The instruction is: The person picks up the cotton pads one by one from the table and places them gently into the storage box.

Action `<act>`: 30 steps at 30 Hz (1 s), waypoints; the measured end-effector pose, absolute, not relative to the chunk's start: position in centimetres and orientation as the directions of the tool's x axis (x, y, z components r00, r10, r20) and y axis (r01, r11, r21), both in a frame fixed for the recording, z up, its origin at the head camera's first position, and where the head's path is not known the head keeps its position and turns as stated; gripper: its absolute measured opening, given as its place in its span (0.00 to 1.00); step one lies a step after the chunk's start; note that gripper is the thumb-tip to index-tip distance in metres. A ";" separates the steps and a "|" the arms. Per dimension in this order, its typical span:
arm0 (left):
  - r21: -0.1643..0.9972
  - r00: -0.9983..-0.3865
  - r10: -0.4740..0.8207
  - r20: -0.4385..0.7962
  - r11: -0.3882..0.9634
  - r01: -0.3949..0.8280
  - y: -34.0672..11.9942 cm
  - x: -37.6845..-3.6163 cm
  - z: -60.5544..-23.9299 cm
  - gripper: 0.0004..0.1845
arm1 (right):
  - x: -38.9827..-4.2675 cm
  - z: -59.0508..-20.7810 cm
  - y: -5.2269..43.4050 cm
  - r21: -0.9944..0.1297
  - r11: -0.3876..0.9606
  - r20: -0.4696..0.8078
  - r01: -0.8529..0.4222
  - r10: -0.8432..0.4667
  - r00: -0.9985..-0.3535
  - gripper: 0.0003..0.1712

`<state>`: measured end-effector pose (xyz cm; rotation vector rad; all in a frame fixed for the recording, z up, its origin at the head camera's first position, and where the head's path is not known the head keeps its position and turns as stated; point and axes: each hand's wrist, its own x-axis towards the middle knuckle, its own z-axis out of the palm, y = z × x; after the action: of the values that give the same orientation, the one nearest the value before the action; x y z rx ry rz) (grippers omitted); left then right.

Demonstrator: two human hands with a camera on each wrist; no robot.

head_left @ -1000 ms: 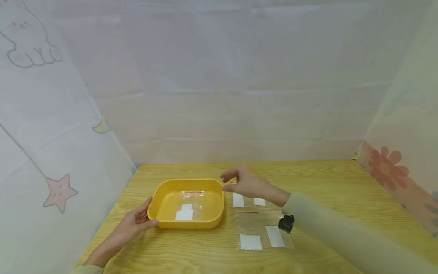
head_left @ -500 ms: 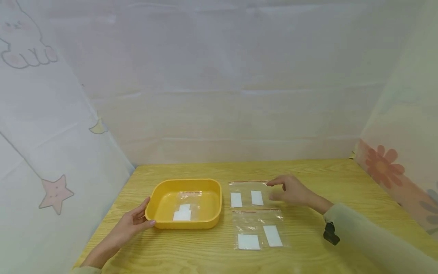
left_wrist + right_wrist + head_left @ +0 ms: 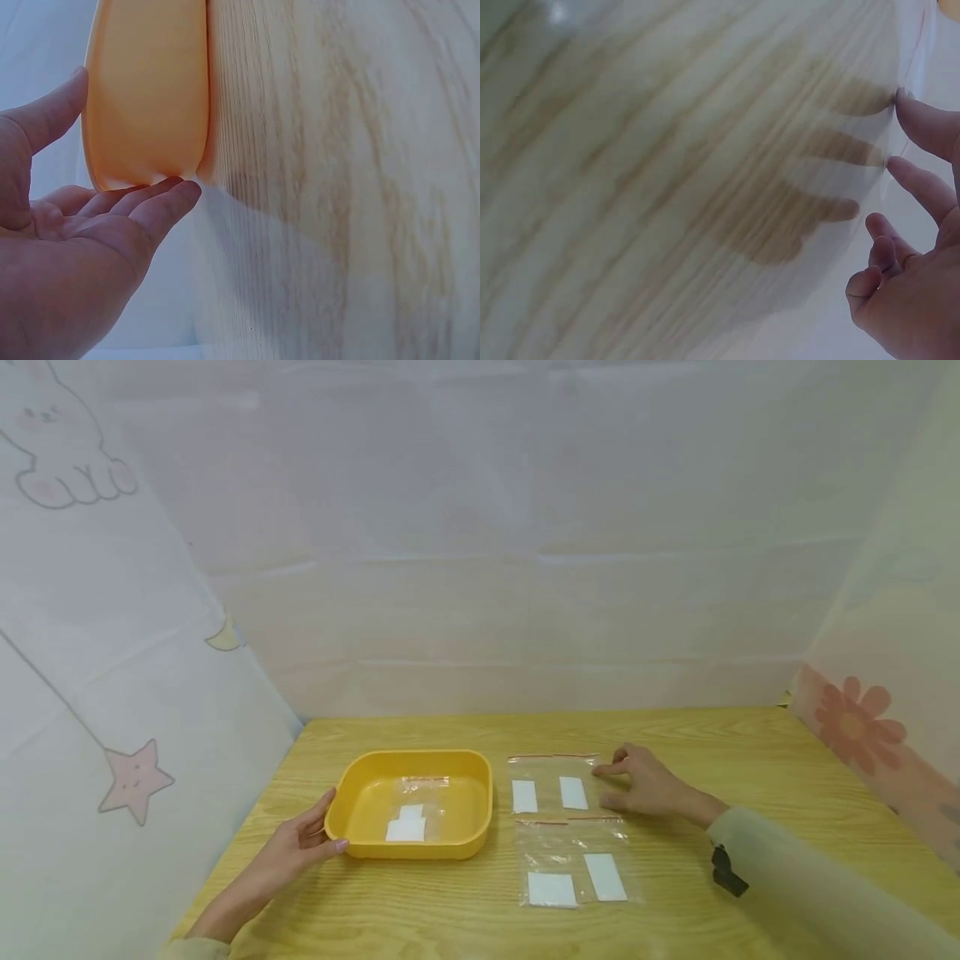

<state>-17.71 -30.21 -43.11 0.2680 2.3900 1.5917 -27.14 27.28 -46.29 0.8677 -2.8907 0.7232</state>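
My left hand (image 3: 288, 856) holds the left end of a yellow plastic tub (image 3: 480, 839), thumb at the front corner and fingers against the side wall. Inside the tub lies a clear zip bag (image 3: 431, 806) with white pieces in it. Over on the right, my right hand (image 3: 651, 783) touches the right edge of the upper clear zip bag (image 3: 549, 770), its thumb and index fingertips spread apart. That bag lies flat and contains two white rectangles. Below it is another flat clear zip bag (image 3: 558, 839), also with two white rectangles. The right wrist view shows the fingertips down at the bag's edge.
Everything rests on a wood-grain table (image 3: 720, 743). A pale printed curtain (image 3: 525, 568) stands behind it and along both sides. A dark clip-like object (image 3: 727, 870) sits at the right sleeve's cuff.
My right hand has moved from above the tub's right rim to the right edge of the upper bag and lowered onto it. The left hand has stayed at the tub.
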 end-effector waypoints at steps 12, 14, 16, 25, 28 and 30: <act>0.926 -0.946 0.308 -0.102 0.376 0.022 -30.3 -17.8 -43.3 0.48 | -27.3 -46.6 28.6 -0.447 0.725 0.167 -0.524 -0.508 -0.845 0.35; 0.924 -0.947 0.303 -0.105 0.381 0.020 -30.4 -17.8 -43.4 0.48 | -27.3 -46.7 28.6 -0.431 0.723 0.188 -0.540 -0.514 -0.837 0.35; 0.924 -0.949 0.298 -0.108 0.382 0.015 -30.4 -17.8 -43.5 0.48 | -27.3 -46.8 28.7 -0.445 0.724 0.192 -0.527 -0.498 -0.846 0.36; 0.923 -0.949 0.294 -0.110 0.384 0.012 -30.4 -17.8 -43.3 0.48 | -28.0 -46.8 28.5 -0.509 0.721 0.136 -0.470 -0.471 -0.871 0.43; 0.926 -0.947 0.301 -0.111 0.377 0.011 -30.3 -17.8 -43.3 0.48 | -28.1 -46.8 28.5 -0.512 0.730 0.125 -0.452 -0.457 -0.881 0.43; 0.928 -0.946 0.306 -0.109 0.373 0.013 -30.4 -17.8 -43.4 0.48 | -28.3 -46.9 28.5 -0.510 0.735 0.122 -0.447 -0.452 -0.883 0.43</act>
<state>-17.84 -30.36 -43.35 0.2828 2.3730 1.5995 -28.27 28.53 -46.86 0.7609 -2.9354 0.8590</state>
